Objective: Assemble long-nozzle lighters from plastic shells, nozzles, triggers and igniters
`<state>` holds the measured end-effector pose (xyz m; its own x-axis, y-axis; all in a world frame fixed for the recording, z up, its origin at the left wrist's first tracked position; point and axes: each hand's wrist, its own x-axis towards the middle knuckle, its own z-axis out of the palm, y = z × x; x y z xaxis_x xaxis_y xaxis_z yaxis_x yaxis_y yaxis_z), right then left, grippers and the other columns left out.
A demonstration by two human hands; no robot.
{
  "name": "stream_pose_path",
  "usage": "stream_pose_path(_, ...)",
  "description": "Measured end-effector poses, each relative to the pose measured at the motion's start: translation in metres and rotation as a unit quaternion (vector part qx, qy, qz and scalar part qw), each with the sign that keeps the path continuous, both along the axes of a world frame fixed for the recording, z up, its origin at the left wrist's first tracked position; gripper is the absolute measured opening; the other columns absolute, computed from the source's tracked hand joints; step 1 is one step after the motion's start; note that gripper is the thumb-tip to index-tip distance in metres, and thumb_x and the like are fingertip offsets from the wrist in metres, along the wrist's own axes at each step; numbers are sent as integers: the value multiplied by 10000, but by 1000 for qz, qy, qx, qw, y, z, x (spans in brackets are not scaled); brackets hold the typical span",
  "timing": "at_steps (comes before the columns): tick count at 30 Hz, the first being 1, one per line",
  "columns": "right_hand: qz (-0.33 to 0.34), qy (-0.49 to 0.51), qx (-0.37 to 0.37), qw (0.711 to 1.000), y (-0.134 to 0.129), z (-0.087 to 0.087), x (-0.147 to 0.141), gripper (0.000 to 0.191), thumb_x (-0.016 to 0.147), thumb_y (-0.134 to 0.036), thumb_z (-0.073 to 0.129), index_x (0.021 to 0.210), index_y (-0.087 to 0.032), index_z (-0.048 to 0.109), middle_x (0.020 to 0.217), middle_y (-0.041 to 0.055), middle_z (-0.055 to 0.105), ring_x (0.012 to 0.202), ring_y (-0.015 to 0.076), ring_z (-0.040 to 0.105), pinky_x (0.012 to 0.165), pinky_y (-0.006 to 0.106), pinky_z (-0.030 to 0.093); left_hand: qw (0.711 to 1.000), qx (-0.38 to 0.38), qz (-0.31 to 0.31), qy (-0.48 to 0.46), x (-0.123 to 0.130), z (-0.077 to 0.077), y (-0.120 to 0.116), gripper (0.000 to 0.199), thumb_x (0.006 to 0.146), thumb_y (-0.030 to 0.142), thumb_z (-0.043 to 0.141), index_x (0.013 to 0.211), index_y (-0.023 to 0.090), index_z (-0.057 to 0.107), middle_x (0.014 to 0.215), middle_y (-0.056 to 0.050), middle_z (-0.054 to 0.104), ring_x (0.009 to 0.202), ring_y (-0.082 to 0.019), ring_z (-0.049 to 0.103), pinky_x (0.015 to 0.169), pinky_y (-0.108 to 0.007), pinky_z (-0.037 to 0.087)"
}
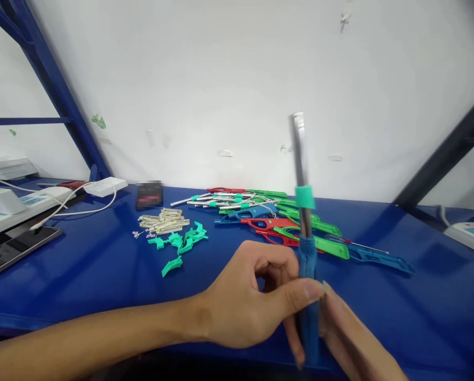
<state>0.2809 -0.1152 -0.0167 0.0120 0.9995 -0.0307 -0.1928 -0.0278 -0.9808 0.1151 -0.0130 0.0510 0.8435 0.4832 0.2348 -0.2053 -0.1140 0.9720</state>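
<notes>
Upright before me is a blue long-neck lighter (308, 264), its silver metal tube (299, 148) pointing up with a teal sleeve (304, 197) around it. My left hand (253, 296) is closed on the lighter's blue body, thumb across its front. From the right, my right hand (348, 328) presses against the same body; its fingers are mostly hidden behind it. Behind the hands lie loose lighter shells in green (328, 245), red (272, 225) and blue (248, 212), along with several metal tubes (205, 201).
Left of the shells are a pile of clear lighter tanks (165, 221) and loose teal plastic pieces (181, 241) on the blue table (121, 275). A phone (18, 251), a white power strip (26, 209) and cables lie at far left. A dark box (149, 194) stands near the wall.
</notes>
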Motion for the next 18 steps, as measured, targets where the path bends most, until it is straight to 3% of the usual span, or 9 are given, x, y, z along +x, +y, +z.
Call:
stream_pose_path(3,-14,8,78,997,21,18,-6,630,884,-842,602,1173,-311,777,1042,90,791,1015,321,743,987,503,584,989,140,31,-18,-4,8,4,444,969,315,711,672,210,399,587,66,412,546,-84,382,531,-239,313)
stream_pose_path(5,-37,17,129,991,37,30,-8,611,908,-809,606,1261,-333,753,1200,82,778,1105,314,733,995,478,585,966,250,64,-32,-7,10,10,427,960,245,670,666,212,362,605,73,362,562,-86,329,546,-254,298)
stream_pose_path(8,-66,10,166,984,54,45,-12,473,925,-695,698,1146,-289,798,1314,81,743,1209,300,689,1036,421,563,942,323,84,-27,-9,9,21,404,989,254,622,683,217,361,600,79,357,549,-89,335,546,-264,301)
stream_pose_path(10,-88,13,174,981,60,52,-17,397,912,-636,759,1046,-266,807,1279,70,744,1228,276,663,1065,381,535,936,335,106,-24,-10,5,27,395,1012,275,600,693,218,373,601,81,364,543,-89,350,552,-260,322)
stream_pose_path(13,-114,50,175,977,65,54,-26,362,932,-617,747,1017,-266,765,1129,39,746,1078,224,689,985,348,558,921,353,160,-30,-12,-7,31,305,983,292,646,757,212,458,674,63,442,606,-111,417,611,-270,380)
stream_pose_path(15,-123,83,174,973,68,52,-32,359,950,-622,722,1011,-268,732,1034,19,729,1000,195,688,941,319,564,909,365,200,-31,-12,-19,31,235,933,342,739,906,207,548,854,10,570,751,-156,525,711,-306,450)
stream_pose_path(18,-134,121,173,968,70,49,-37,343,940,-613,742,1000,-276,713,951,1,700,1027,183,679,951,293,560,918,335,214,-10,-12,-36,28,493,932,384,782,1305,226,501,1283,-96,630,1041,-232,636,926,-393,523)
